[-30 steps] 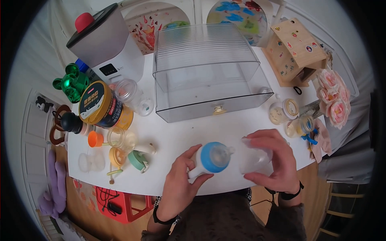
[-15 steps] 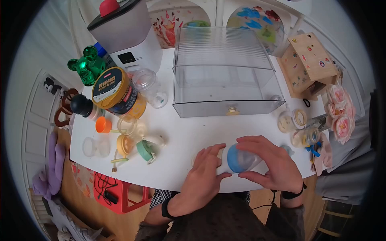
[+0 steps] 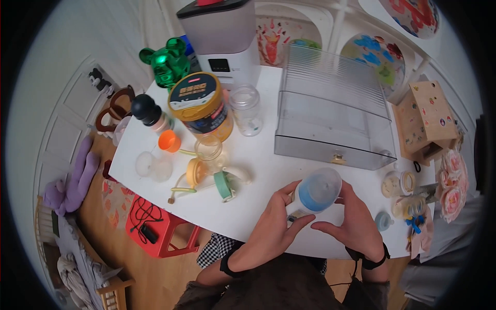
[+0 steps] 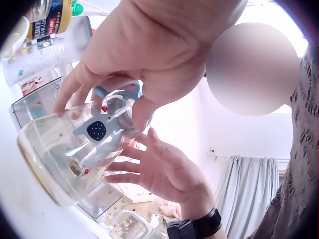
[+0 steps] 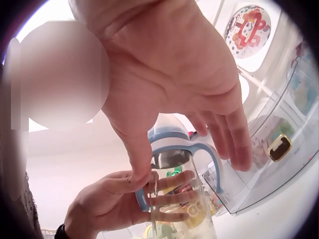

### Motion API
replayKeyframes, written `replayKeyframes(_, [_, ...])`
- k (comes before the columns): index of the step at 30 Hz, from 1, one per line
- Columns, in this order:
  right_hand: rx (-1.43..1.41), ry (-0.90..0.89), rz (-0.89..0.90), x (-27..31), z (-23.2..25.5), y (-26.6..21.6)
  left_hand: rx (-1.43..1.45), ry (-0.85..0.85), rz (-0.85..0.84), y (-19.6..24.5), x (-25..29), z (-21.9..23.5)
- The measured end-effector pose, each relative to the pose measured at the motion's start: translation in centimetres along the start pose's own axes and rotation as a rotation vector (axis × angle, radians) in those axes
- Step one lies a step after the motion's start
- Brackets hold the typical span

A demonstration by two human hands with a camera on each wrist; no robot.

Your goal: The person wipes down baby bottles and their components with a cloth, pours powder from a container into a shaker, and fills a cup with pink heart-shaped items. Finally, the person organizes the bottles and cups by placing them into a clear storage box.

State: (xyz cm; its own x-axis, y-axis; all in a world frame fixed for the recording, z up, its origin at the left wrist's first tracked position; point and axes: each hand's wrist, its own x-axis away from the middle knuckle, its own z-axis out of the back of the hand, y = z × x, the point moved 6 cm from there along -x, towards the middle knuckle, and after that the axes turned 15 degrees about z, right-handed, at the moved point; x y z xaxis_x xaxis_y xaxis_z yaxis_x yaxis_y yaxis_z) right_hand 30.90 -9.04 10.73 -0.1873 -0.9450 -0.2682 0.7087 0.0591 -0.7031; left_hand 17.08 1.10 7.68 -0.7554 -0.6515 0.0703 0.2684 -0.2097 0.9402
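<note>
At five o'clock the left hand point(image 3: 273, 219) is flanking, fingers spread, the baby bottle point(image 3: 316, 192) at four, the right hand point(image 3: 357, 222) is bracketing its far side, gripping nothing, and I'm fearing a topple if either thumb is snagging a handle point(image 5: 213, 167).

From the wearer's head, I look forward and down over most of the white table point(image 3: 219, 217). My left-wrist view sits close in, tipped sideways, facing past the bottle point(image 4: 94, 132) to the right hand point(image 4: 167, 172); my right-wrist view, equally near, faces the left hand point(image 5: 112, 204). Both wrist views share the bottle and clear box point(image 5: 271, 149).
</note>
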Motion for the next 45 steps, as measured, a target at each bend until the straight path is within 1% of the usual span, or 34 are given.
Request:
replayKeyframes(2, [-0.009,-0.084,0.013,-0.7,-1.0,0.5,-0.013,0.062,-0.022,-0.6,0.1,1.0])
replayKeyframes(3, [-0.012,-0.093,0.028,-1.1,-1.0,0.5,-0.004,0.017,-0.007,-1.0,0.1,1.3])
replayKeyframes(4, [0.043,-0.157,0.018,-1.5,-1.2,0.6,0.005,-0.031,0.008,-1.4,0.2,1.6])
replayKeyframes(5, [0.1,-0.219,0.006,-1.8,-1.5,0.7,0.003,-0.021,0.01,-1.7,0.3,2.2])
replayKeyframes(7, [0.05,-0.247,0.022,-2.5,-1.9,0.0,-0.027,-0.193,0.134,-2.8,0.3,2.4])
replayKeyframes(8, [0.002,-0.275,0.027,-2.8,-2.3,-0.2,-0.027,-0.186,0.133,-3.1,0.3,2.7])
replayKeyframes(10, [0.001,-0.289,0.01,-3.4,-2.7,-0.1,0.024,-0.06,0.045,-3.1,0.7,4.0])
replayKeyframes(11, [-0.002,-0.299,-0.01,-3.8,-3.1,0.0,0.02,-0.053,0.048,-2.9,0.8,4.3])
replayKeyframes(12, [-0.007,-0.301,-0.003,-4.2,-3.5,0.1,-0.041,0.104,0.065,-2.5,1.1,5.4])
replayKeyframes(13, [-0.015,-0.245,0.011,-4.9,-3.8,0.1,-0.105,0.263,0.079,-2.3,1.4,6.6])
replayKeyframes(14, [-0.023,-0.19,0.026,-5.6,-3.9,-0.1,-0.092,0.401,-0.01,-3.0,1.7,7.4])
replayKeyframes(15, [-0.028,-0.191,0.033,-6.4,-4.0,-0.6,-0.098,0.408,-0.009,-2.9,2.1,8.0])
replayKeyframes(17, [-0.032,-0.227,-0.067,-7.7,-4.3,-0.9,0.142,0.376,0.45,-5.0,3.0,9.8])
replayKeyframes(18, [-0.038,-0.227,-0.062,-8.0,-4.7,-0.7,0.165,0.463,0.384,-5.3,3.3,10.4])
replayKeyframes(19, [-0.034,-0.199,-0.071,-8.3,-5.2,-0.1,0.16,0.467,0.385,-5.9,3.5,10.8])
replayKeyframes(21, [-0.036,-0.173,-0.075,-9.0,-6.1,0.6,0.065,0.56,0.425,-7.2,4.2,12.2])
replayKeyframes(22, [-0.061,-0.155,-0.082,-9.3,-6.5,0.8,0.028,0.598,0.376,-7.8,4.5,12.7])
replayKeyframes(24, [-0.091,-0.137,-0.087,-9.9,-7.2,1.3,-0.007,0.64,0.395,-8.4,5.1,13.5])
replayKeyframes(25, [-0.09,-0.094,-0.073,-10.3,-7.3,1.6,-0.037,0.677,0.413,-8.7,5.3,13.9])
replayKeyframes(26, [-0.088,-0.051,-0.059,-10.5,-7.3,1.9,-0.041,0.679,0.413,-9.1,5.3,14.1])
replayKeyframes(28, [-0.107,-0.033,-0.054,-10.6,-7.7,2.6,-0.213,0.774,0.275,-8.8,5.3,14.7])
replayKeyframes(30, [-0.123,-0.016,-0.052,-10.5,-7.8,2.8,-0.245,0.758,0.284,-8.9,5.1,15.0])
replayKeyframes(32, [-0.204,0.045,0.007,-10.5,-7.7,2.6,-0.276,0.742,0.292,-8.9,4.7,15.1])
replayKeyframes(34, [-0.209,0.045,0.015,-10.4,-7.9,2.7,-0.358,0.657,0.265,-8.6,3.9,14.3])
replayKeyframes(35, [-0.213,0.046,0.025,-10.4,-7.9,2.7,-0.359,0.65,0.264,-8.5,3.7,14.1])
replayKeyframes(37, [-0.2,0.04,0.047,-10.6,-8.3,2.9,-0.406,0.577,0.199,-7.9,3.2,13.0])
replayKeyframes(38, [-0.187,0.028,0.077,-10.7,-8.5,2.9,-0.406,0.569,0.197,-7.7,3.0,12.9])
replayKeyframes(39, [-0.186,0.032,0.072,-10.8,-8.5,2.9,-0.439,0.543,0.195,-7.5,2.8,12.6])
replayKeyframes(41, [-0.179,-0.021,0.027,-11.0,-8.8,3.1,-0.472,0.513,0.191,-7.2,2.5,12.2])
replayKeyframes(43, [-0.175,-0.008,0.049,-11.0,-8.7,2.9,-0.591,0.506,0.159,-6.6,2.2,11.8])
replayKeyframes(45, [-0.172,0.008,0.068,-10.7,-8.4,2.6,-0.618,0.463,0.168,-6.3,1.7,11.6])
